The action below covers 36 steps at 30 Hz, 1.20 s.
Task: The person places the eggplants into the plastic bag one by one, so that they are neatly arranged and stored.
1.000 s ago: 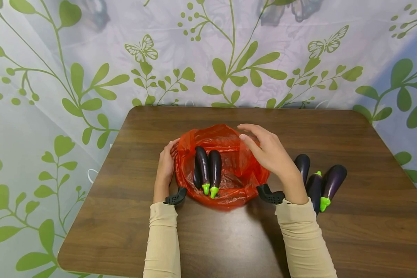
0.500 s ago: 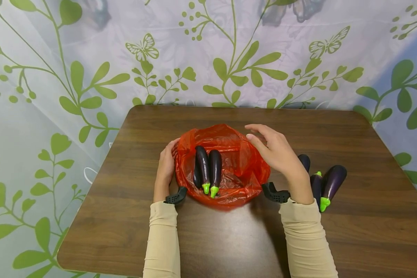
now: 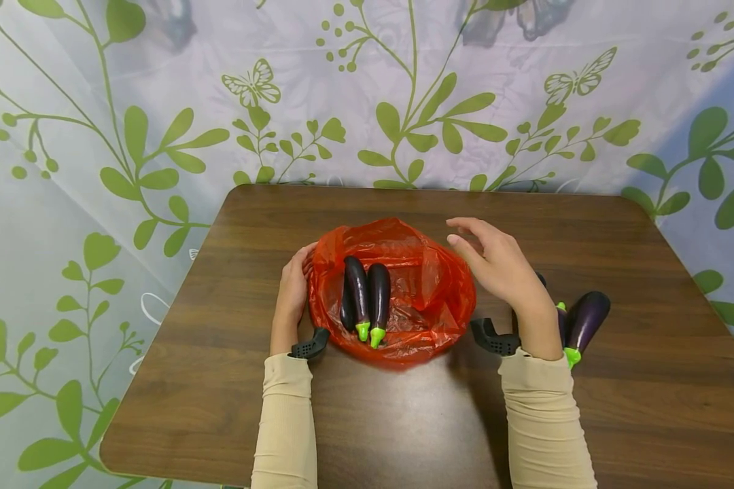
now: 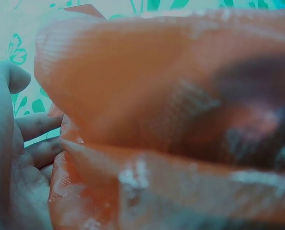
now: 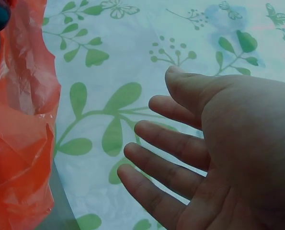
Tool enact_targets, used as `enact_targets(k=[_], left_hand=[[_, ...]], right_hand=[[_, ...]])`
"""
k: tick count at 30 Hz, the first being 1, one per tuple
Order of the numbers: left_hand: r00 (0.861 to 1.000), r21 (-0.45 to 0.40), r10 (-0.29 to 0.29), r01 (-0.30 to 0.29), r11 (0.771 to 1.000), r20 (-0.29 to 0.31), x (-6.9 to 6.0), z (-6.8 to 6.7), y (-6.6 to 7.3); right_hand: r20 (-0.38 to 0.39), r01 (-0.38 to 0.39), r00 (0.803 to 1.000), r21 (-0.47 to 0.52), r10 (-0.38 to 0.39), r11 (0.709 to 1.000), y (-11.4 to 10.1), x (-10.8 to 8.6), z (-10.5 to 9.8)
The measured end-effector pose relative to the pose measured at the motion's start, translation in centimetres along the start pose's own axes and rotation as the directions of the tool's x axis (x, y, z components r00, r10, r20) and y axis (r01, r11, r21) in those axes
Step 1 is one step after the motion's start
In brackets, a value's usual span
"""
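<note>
Right hand point(image 3: 503, 266) empty, loosely spread; my left hand point(image 3: 291, 288), thumb apart, touches red bag point(image 3: 446, 291), limp enough to sag.

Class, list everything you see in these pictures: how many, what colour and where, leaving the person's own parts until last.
Plastic bag: 1, red, on the table, mouth open
Bagged eggplants: 3, dark purple, green stem ends on two; inside the bag, left side
Loose eggplants: at least 3, dark purple with green, on the table at right, partly hidden by the right arm
Table: 1, brown wood grain, under the bag
Backdrop: pale with green leaves and butterflies, behind the table
Wrist devices: 2, black, one per wrist
Sleeves: 2, cream, on the forearms
Left hand: 1, at the bag's left side
Right hand: 1, right of the bag, apart from it
</note>
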<state>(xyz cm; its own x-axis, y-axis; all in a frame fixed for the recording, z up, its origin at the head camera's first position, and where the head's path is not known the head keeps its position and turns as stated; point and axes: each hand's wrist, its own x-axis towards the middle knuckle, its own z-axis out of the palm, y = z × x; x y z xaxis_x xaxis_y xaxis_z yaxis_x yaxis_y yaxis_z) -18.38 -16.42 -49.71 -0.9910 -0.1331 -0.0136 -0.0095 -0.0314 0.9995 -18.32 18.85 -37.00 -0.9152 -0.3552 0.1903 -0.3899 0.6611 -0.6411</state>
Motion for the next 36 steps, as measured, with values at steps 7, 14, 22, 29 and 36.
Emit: enact_targets(k=[7, 14, 22, 29, 36], left_hand=[[1.0, -0.012, 0.004, -0.004, 1.0, 0.004, 0.0, 0.0, -0.1], [1.0, -0.026, 0.005, -0.005, 1.0, 0.007, 0.1, 0.0, -0.1], [1.0, -0.024, 0.01, -0.01, 1.0, 0.005, 0.1, 0.0, -0.1], [1.0, -0.028, 0.014, -0.014, 1.0, 0.0, 0.1, 0.0, 0.0], [0.999, -0.032, 0.035, -0.035, 0.999, -0.005, 0.2, 0.0, -0.1]], right_hand=[[0.012, -0.042, 0.999, -0.016, 0.043, 0.999, 0.4, -0.4, -0.7], [0.022, -0.085, 0.996, -0.048, 0.086, 0.995, 1.3, -0.8, -1.2], [0.039, -0.146, 0.988, -0.056, 0.149, 0.988, 2.0, -1.0, -1.9], [0.059, -0.201, 0.977, -0.068, 0.206, 0.977, 2.6, -1.3, -2.2], [0.068, -0.257, 0.962, -0.096, 0.264, 0.962, 3.5, -1.4, -2.6]])
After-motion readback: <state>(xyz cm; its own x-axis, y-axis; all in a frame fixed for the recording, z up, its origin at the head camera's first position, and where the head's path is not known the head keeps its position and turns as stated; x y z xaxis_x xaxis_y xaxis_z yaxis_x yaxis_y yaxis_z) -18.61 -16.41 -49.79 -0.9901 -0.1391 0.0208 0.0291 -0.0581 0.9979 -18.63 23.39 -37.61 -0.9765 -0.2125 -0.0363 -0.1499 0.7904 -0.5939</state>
